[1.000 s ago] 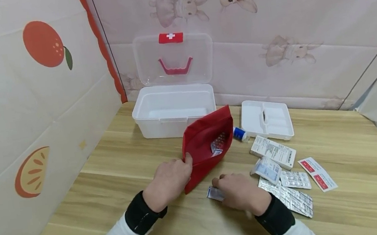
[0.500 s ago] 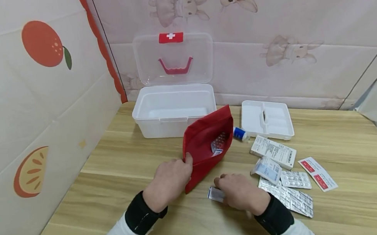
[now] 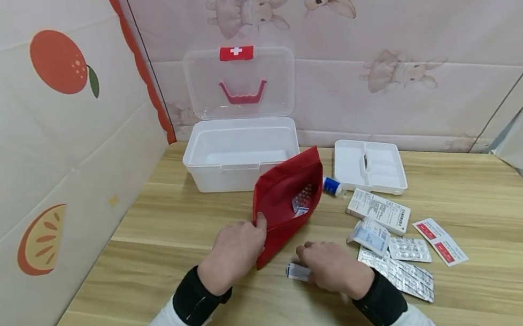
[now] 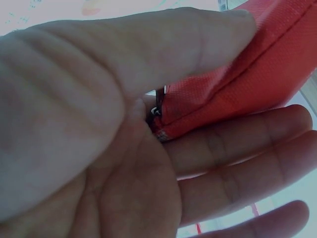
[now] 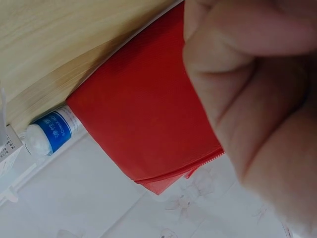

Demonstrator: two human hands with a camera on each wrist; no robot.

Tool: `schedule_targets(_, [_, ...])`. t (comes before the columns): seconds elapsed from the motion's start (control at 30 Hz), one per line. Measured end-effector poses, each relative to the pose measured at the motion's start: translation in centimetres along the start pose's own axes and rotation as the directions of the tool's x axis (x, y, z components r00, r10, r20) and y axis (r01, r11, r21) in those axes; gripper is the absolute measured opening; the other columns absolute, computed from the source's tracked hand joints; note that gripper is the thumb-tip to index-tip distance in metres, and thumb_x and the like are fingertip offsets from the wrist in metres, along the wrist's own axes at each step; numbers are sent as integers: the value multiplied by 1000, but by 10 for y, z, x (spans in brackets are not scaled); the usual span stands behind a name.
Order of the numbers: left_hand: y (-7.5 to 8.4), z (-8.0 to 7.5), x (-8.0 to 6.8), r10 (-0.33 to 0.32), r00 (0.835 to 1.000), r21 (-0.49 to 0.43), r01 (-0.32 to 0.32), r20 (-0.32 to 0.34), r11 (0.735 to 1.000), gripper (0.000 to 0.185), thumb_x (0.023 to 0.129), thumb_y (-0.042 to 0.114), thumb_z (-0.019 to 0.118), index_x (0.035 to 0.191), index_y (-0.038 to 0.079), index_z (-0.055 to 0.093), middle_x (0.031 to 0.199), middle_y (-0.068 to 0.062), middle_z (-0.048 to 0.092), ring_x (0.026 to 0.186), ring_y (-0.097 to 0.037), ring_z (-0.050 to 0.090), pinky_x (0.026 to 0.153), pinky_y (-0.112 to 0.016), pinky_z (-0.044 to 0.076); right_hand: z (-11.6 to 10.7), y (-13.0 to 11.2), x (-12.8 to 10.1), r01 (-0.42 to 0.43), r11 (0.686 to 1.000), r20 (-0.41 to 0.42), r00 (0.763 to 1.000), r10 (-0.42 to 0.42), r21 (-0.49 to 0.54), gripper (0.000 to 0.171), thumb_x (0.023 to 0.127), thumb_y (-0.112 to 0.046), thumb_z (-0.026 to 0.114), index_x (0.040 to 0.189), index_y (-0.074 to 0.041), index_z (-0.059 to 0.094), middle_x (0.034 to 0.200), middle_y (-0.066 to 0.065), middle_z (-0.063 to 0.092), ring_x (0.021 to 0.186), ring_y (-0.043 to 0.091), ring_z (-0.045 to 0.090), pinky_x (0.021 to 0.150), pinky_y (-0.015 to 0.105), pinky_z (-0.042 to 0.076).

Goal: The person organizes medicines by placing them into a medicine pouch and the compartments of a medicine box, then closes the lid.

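My left hand [image 3: 237, 249] pinches the near left edge of a red zip pouch [image 3: 278, 244]; the left wrist view shows the thumb over the red fabric [image 4: 267, 74] and the fingers beneath. The pouch mouth gapes, and a blister pack [image 3: 302, 196] lies inside. Just right of the pouch, low over the table, my right hand [image 3: 334, 267] holds a small flat packet [image 3: 297, 272], pale with a blue edge. Its fingers are curled, and they hide the packet's right part. In the right wrist view the packet is out of sight behind the hand.
Behind the pouch stands a white first-aid box [image 3: 207, 180], lid raised. A divided white tray [image 3: 397, 189] and a blue-labelled bottle [image 3: 332, 186] lie to its right. Medicine boxes [image 3: 383, 211], blister packs [image 3: 405, 278] and a red-and-white card [image 3: 441, 242] lie right of my right hand.
The packet under my right hand has tilted slightly, its surface catching the light differently. The left hand and the pouch have stayed in place.
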State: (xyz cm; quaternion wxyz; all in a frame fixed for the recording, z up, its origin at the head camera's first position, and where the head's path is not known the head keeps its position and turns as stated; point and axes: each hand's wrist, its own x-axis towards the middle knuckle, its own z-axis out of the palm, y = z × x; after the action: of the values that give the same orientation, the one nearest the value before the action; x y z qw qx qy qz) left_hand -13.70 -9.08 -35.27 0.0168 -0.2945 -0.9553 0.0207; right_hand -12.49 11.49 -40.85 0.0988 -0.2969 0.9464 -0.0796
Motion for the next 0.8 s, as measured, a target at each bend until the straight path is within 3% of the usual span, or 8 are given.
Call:
schedule_targets(0.4, [1,-1,-1,-2,1000,7,2,3,1000,56,85,25,80,127,-6,59,67,-7,58,55,-16,54,48,-26,52,2,3,0,60,998,-73,996,-60,-7,18,85,-10,75,87,-13,57,74,1,58,63,19,57,52,31,43])
schedule_targets(0.8, [1,-2,-1,-2,1000,-5,2,4,1000,57,84,25,81,126,-7,59,70,-9,61,56,-17,56,50,-26,53,-7,9,-1,20,999,-174,985,-12,39,20,88,-6,71,83,-15,53,72,0,56,59,17,54,50,28,41])
